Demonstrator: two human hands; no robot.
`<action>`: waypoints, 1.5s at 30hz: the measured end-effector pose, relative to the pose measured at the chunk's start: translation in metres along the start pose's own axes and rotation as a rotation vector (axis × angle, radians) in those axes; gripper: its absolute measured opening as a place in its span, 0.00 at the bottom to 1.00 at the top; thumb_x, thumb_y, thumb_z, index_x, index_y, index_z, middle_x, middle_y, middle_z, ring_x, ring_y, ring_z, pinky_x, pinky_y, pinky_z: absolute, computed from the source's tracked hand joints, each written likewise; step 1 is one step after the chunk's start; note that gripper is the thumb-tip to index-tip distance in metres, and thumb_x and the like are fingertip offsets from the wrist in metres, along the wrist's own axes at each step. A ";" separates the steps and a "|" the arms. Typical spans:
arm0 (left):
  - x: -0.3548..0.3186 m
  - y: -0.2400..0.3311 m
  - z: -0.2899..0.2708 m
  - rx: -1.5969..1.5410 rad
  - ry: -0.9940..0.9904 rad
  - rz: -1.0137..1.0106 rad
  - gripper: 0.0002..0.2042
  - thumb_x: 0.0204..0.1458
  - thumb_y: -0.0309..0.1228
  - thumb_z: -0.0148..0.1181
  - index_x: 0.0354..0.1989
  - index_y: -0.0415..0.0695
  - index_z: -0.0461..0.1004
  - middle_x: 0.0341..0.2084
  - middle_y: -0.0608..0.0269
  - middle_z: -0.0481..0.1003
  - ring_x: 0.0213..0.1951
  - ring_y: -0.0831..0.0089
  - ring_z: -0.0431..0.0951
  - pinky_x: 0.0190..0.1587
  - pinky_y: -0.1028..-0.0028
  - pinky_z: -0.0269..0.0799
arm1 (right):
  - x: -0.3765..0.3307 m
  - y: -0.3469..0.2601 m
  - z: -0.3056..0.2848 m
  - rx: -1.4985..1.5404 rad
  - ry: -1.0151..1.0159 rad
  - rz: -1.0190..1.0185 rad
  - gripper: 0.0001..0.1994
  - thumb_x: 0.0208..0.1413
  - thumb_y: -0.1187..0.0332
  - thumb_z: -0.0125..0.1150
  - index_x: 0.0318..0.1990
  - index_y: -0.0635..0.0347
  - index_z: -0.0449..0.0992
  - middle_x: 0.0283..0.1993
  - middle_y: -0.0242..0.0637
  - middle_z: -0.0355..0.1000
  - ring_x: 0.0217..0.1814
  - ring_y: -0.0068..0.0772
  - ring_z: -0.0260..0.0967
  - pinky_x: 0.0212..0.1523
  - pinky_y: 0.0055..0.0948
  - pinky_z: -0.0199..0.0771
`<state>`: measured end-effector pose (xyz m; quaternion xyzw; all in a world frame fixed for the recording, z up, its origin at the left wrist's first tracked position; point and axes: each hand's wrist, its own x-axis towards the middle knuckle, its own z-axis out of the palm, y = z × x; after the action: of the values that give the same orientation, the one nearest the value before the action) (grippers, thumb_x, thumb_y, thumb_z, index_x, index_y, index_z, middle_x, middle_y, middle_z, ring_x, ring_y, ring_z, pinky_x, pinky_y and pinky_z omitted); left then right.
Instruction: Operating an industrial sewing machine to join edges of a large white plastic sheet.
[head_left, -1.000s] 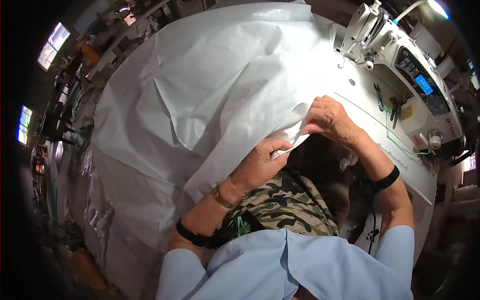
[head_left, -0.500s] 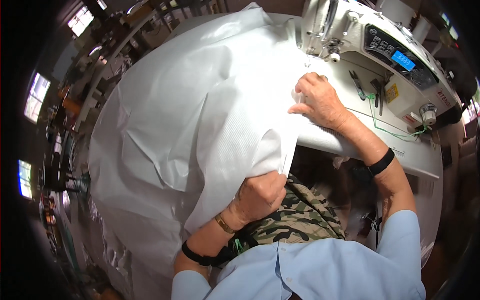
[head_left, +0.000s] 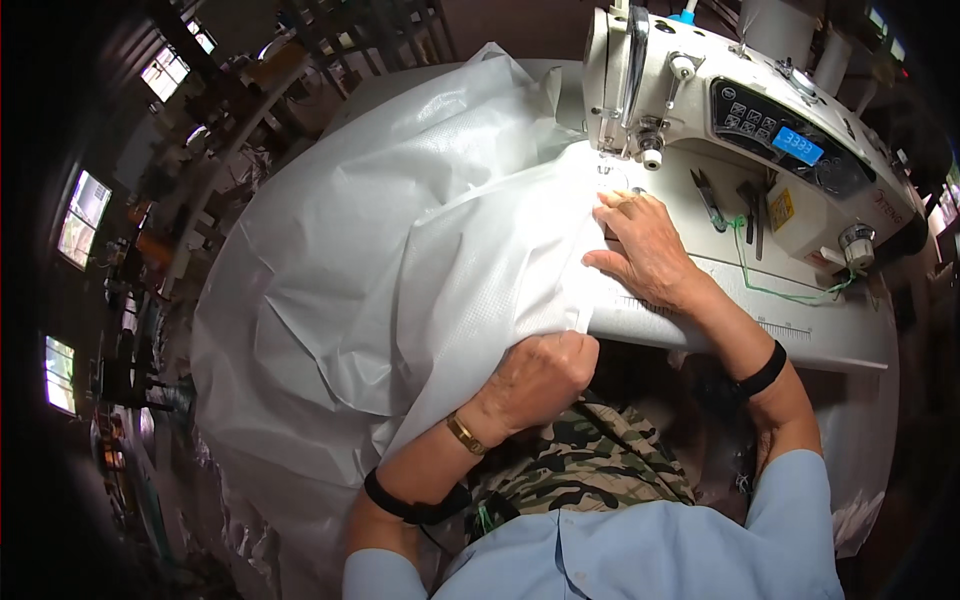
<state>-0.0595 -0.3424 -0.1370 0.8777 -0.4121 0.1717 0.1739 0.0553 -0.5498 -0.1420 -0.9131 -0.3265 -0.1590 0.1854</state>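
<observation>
A large sheet of white woven plastic fabric (head_left: 470, 260) lies across the table, and its right edge runs up to the presser foot (head_left: 606, 172) of a white sewing machine (head_left: 690, 75). My left hand (head_left: 545, 375) is closed in a fist on the fabric's near edge, just off the table's front. Closer to the presser foot, my right hand (head_left: 645, 250) rests on the fabric edge with fingers stretched forward and thumb apart. The needle tip is too small to make out.
Right of my right hand lie thread snips (head_left: 710, 200) and a dark slim tool (head_left: 752, 215). Green thread (head_left: 775, 290) trails over the machine bed toward a round knob (head_left: 857, 245). The table's front edge (head_left: 740, 350) passes above my lap. Slatted chairs (head_left: 370, 35) stand behind.
My left hand has moved up toward the presser foot, still gripping the edge. The right hand's fingers have flattened. The fabric edge between my hands, raised in a fold before, lies lower; the view has shifted slightly.
</observation>
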 end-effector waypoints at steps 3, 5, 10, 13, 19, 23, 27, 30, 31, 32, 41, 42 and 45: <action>0.018 -0.006 0.000 0.037 -0.047 0.019 0.05 0.40 0.21 0.56 0.20 0.42 0.66 0.17 0.57 0.68 0.20 0.62 0.74 0.25 0.66 0.72 | 0.001 0.000 -0.002 0.026 0.018 0.012 0.30 0.55 0.46 0.62 0.53 0.66 0.73 0.60 0.53 0.67 0.64 0.51 0.59 0.67 0.46 0.52; 0.031 -0.012 0.001 0.153 -0.051 -0.023 0.05 0.41 0.22 0.56 0.20 0.42 0.66 0.17 0.57 0.69 0.22 0.61 0.75 0.25 0.64 0.72 | -0.001 -0.002 -0.006 0.022 0.016 0.025 0.30 0.55 0.47 0.63 0.54 0.66 0.73 0.61 0.53 0.66 0.64 0.50 0.58 0.67 0.46 0.52; 0.060 -0.031 0.005 0.181 -0.089 -0.122 0.02 0.44 0.21 0.55 0.22 0.38 0.71 0.17 0.52 0.74 0.25 0.57 0.79 0.27 0.63 0.75 | 0.000 -0.003 -0.008 0.076 -0.010 0.079 0.27 0.54 0.55 0.65 0.56 0.66 0.73 0.60 0.52 0.66 0.65 0.51 0.58 0.67 0.46 0.52; 0.076 -0.040 0.010 0.126 -0.053 -0.149 0.02 0.45 0.20 0.55 0.23 0.37 0.73 0.16 0.50 0.74 0.24 0.55 0.80 0.28 0.62 0.76 | 0.002 0.000 -0.003 0.051 0.052 0.070 0.23 0.55 0.60 0.63 0.55 0.65 0.74 0.59 0.51 0.67 0.64 0.51 0.59 0.67 0.46 0.53; 0.108 -0.061 0.030 0.174 -0.001 -0.181 0.04 0.46 0.22 0.56 0.25 0.35 0.76 0.18 0.43 0.76 0.25 0.52 0.80 0.32 0.58 0.76 | 0.003 0.008 0.004 0.066 0.111 0.093 0.15 0.58 0.67 0.57 0.50 0.64 0.77 0.55 0.49 0.69 0.61 0.51 0.61 0.64 0.46 0.57; 0.120 -0.068 0.042 0.056 0.106 -0.267 0.05 0.49 0.23 0.56 0.24 0.35 0.76 0.20 0.43 0.76 0.28 0.49 0.80 0.37 0.57 0.76 | 0.008 0.012 0.005 0.046 0.156 0.139 0.13 0.59 0.67 0.56 0.47 0.63 0.78 0.53 0.49 0.70 0.59 0.50 0.62 0.62 0.45 0.59; 0.105 -0.062 0.037 -0.059 0.107 -0.326 0.06 0.50 0.23 0.54 0.27 0.34 0.76 0.20 0.43 0.75 0.28 0.45 0.77 0.37 0.51 0.71 | 0.009 0.016 0.005 0.053 0.161 0.188 0.11 0.61 0.67 0.55 0.44 0.60 0.80 0.50 0.47 0.71 0.57 0.48 0.65 0.60 0.45 0.61; 0.076 -0.039 0.033 -0.060 0.086 -0.396 0.04 0.51 0.22 0.55 0.30 0.34 0.73 0.24 0.42 0.74 0.30 0.44 0.76 0.36 0.52 0.70 | 0.007 0.017 0.005 0.096 0.142 0.193 0.10 0.61 0.68 0.55 0.43 0.59 0.80 0.48 0.45 0.72 0.56 0.46 0.65 0.59 0.43 0.61; 0.070 -0.034 0.032 -0.042 0.127 -0.462 0.03 0.51 0.21 0.55 0.31 0.34 0.72 0.26 0.42 0.74 0.31 0.44 0.75 0.36 0.53 0.70 | 0.007 0.017 0.005 0.094 0.150 0.199 0.10 0.61 0.68 0.55 0.43 0.59 0.80 0.48 0.45 0.72 0.56 0.46 0.65 0.59 0.43 0.61; 0.068 -0.032 0.032 -0.042 0.111 -0.461 0.03 0.51 0.21 0.55 0.31 0.34 0.72 0.26 0.42 0.74 0.31 0.44 0.75 0.36 0.53 0.70 | 0.006 0.016 0.005 0.084 0.174 0.170 0.10 0.61 0.68 0.56 0.43 0.59 0.80 0.47 0.45 0.72 0.55 0.46 0.66 0.58 0.43 0.63; 0.083 -0.044 0.037 -0.099 0.116 -0.343 0.02 0.51 0.20 0.56 0.30 0.34 0.70 0.25 0.46 0.72 0.30 0.46 0.74 0.35 0.55 0.70 | 0.008 0.014 0.006 -0.010 0.204 0.169 0.07 0.60 0.69 0.57 0.40 0.58 0.79 0.41 0.41 0.71 0.51 0.44 0.67 0.53 0.43 0.64; 0.087 -0.047 0.039 -0.095 0.121 -0.335 0.02 0.51 0.20 0.56 0.29 0.34 0.70 0.25 0.46 0.72 0.30 0.46 0.74 0.35 0.55 0.70 | 0.009 0.014 0.006 0.005 0.212 0.167 0.06 0.60 0.69 0.57 0.40 0.58 0.79 0.40 0.40 0.70 0.49 0.44 0.67 0.52 0.43 0.64; 0.095 -0.053 0.045 -0.093 0.135 -0.331 0.03 0.51 0.20 0.56 0.28 0.34 0.70 0.25 0.46 0.72 0.31 0.46 0.75 0.36 0.55 0.70 | 0.009 0.015 0.005 -0.005 0.203 0.168 0.06 0.59 0.69 0.58 0.40 0.58 0.79 0.41 0.40 0.71 0.49 0.44 0.67 0.52 0.43 0.64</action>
<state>0.0465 -0.3933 -0.1431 0.9110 -0.2570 0.1799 0.2676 0.0724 -0.5530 -0.1465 -0.9168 -0.2281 -0.2355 0.2280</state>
